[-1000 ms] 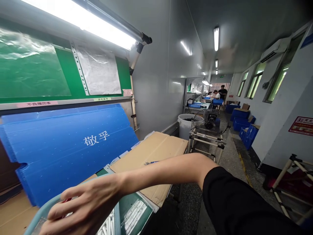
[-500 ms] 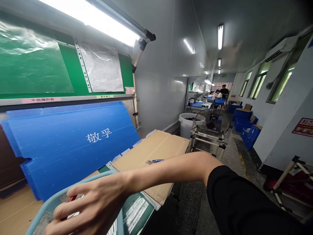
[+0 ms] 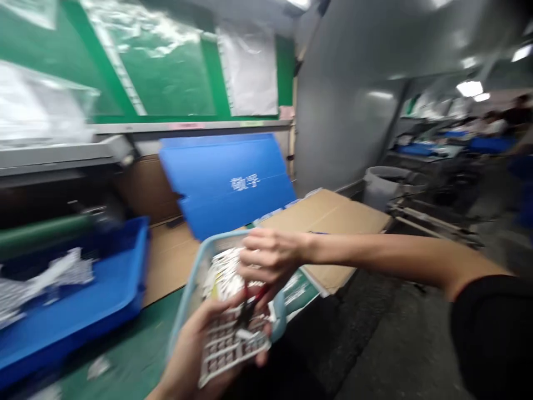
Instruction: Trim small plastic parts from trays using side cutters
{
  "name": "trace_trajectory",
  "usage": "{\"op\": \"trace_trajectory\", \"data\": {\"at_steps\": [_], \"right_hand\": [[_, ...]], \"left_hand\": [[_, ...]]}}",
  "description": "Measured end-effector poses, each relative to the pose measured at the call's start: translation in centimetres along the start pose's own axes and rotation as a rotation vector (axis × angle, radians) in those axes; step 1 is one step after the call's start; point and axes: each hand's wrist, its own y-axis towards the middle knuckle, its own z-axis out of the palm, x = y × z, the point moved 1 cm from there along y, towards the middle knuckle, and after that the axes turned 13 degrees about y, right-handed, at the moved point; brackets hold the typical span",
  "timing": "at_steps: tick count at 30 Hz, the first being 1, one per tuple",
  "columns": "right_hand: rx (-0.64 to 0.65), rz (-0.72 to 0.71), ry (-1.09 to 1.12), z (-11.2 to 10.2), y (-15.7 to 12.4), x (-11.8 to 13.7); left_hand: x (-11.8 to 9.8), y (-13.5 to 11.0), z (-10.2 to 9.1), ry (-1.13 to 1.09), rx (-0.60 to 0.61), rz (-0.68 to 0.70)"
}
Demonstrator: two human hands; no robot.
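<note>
Over the light blue basket [image 3: 189, 289], my left hand [image 3: 189, 339] grips a white plastic grid part [image 3: 222, 350] with rows of square openings. Red-handled cutters [image 3: 262, 291] are held in my right hand [image 3: 266, 258], fingers closed around the handles. Their dark jaws point down onto the grid, near a small white piece [image 3: 245, 334]. Blur hides whether the jaws bite on anything. Several thin white plastic strips [image 3: 227, 272] fill the basket behind my hands.
A blue tray [image 3: 108, 289] with white grid-like parts [image 3: 62, 275] stands left on the green tabletop [image 3: 137, 344]. Behind the basket leans a blue corrugated sheet [image 3: 233, 183]. Flat cardboard [image 3: 350, 214] lies at right. A white bin [image 3: 381, 186] and people are farther back.
The view has swung left, and the blue tray now shows. My left hand has come into view with the white grid. My right hand has brought the red-handled cutters to it.
</note>
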Motion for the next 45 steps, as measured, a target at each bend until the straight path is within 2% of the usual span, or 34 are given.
{"op": "trace_trajectory", "data": {"at_steps": [2,4,7,12,23,28,31,34,37,39,41,43,45], "right_hand": [[0.014,0.074,0.030,0.7,-0.9,0.1],[0.000,0.127,0.049,1.1,-1.6,0.3],[0.011,0.214,0.044,1.2,-2.3,0.8],[0.025,0.365,0.020,2.3,-3.3,1.5],[0.003,0.635,0.188,7.3,-3.6,2.5],[0.049,0.863,0.305,8.1,-2.6,2.9],[0.085,1.062,0.376,8.3,-1.3,3.0],[0.133,1.239,0.469,8.6,0.2,3.1],[0.192,1.330,0.570,8.5,1.2,3.3],[0.233,1.362,0.607,7.9,1.2,3.6],[0.267,1.364,0.625,7.0,0.9,4.6],[0.293,1.314,0.656,6.1,0.7,6.7],[0.305,1.213,0.704,5.6,0.6,9.5]], "left_hand": [[0.1,-0.4,-1.1,-0.035,0.045,-0.008],[-0.1,0.2,-1.7,-0.061,0.114,0.000],[-0.5,1.5,-2.1,-0.080,0.134,0.020],[-1.2,2.9,-2.7,-0.077,0.074,0.044],[-2.1,4.3,-4.6,-0.095,-0.071,0.077],[-3.5,5.1,-5.5,-0.075,-0.132,0.153],[-4.7,6.4,-5.7,-0.071,-0.228,0.259],[-5.1,8.4,-6.0,-0.047,-0.408,0.369],[-4.7,9.7,-6.6,-0.017,-0.555,0.364],[-4.3,9.0,-7.5,-0.021,-0.593,0.336],[-4.0,6.8,-8.9,-0.061,-0.610,0.326],[-3.5,2.9,-10.6,-0.160,-0.617,0.354],[-2.3,-2.0,-12.4,-0.317,-0.611,0.442]]}}
